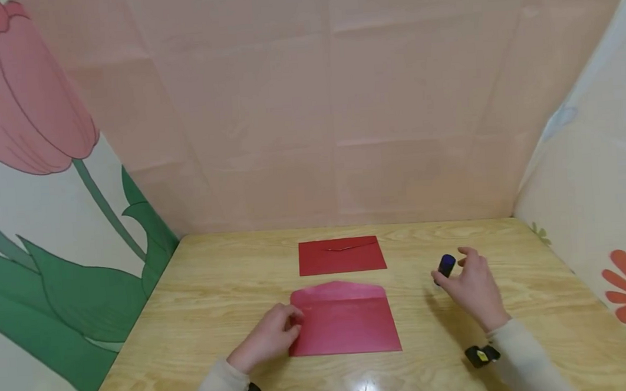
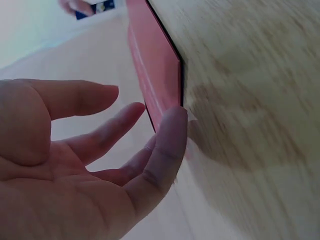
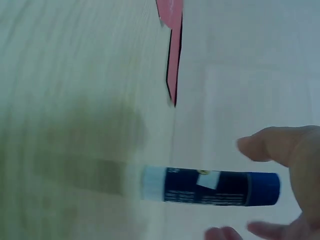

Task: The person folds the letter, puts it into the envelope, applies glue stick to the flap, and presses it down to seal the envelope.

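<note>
A pink envelope [image 1: 346, 326] lies on the table with its flap unfolded toward the back. My left hand [image 1: 272, 334] is at its left edge, fingers loosely bent; in the left wrist view a fingertip [image 2: 172, 122] meets the envelope's edge, and nothing is gripped. Off to the right, a dark blue glue stick [image 3: 212, 187] appears to stand upright on its pale end, blue cap up. Around it, thumb and fingers spread apart, is my right hand [image 1: 474, 284]. Gaps show between the stick and those fingers in the right wrist view.
Behind the pink envelope lies a darker red envelope [image 1: 340, 259], its flap folded down. The wooden table [image 1: 226, 271] meets a peach backdrop [image 1: 331, 129] at the back. Printed flower panels flank both sides.
</note>
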Motion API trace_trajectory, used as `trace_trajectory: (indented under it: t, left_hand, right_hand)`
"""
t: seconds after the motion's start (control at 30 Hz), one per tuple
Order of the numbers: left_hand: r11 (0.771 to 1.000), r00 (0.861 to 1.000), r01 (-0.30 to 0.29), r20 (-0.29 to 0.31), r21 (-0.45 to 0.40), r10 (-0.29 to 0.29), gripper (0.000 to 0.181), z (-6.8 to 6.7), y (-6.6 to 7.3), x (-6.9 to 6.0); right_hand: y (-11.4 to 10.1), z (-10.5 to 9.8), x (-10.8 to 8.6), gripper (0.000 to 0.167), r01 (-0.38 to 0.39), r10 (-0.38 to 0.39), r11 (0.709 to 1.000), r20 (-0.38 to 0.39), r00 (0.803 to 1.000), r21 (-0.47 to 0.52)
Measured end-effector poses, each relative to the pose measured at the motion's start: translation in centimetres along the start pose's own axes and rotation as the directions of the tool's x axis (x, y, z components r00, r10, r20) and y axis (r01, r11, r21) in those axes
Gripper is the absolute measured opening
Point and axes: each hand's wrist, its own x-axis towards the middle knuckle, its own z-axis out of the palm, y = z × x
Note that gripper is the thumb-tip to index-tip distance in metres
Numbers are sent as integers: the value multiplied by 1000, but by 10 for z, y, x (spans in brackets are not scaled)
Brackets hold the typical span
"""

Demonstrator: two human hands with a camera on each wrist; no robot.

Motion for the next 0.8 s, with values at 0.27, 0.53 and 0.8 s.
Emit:
trace_trajectory:
  t: [0.27, 0.53, 0.8]
  left_hand:
    - [1000, 1000, 2, 4, 19, -2, 17, 1, 3, -5]
    - [1000, 1000, -2, 1, 15, 2, 15, 1, 8, -8]
    - [998, 998, -55, -39, 7, 55, 23, 0, 16, -5]
  right_hand:
    - [13, 9, 2, 33, 47, -51, 999, 152, 987, 28]
    - [14, 16, 3, 24, 78, -86, 995, 149, 985, 58]
    - [-22, 18, -4, 31, 119, -141, 986, 208, 968, 118]
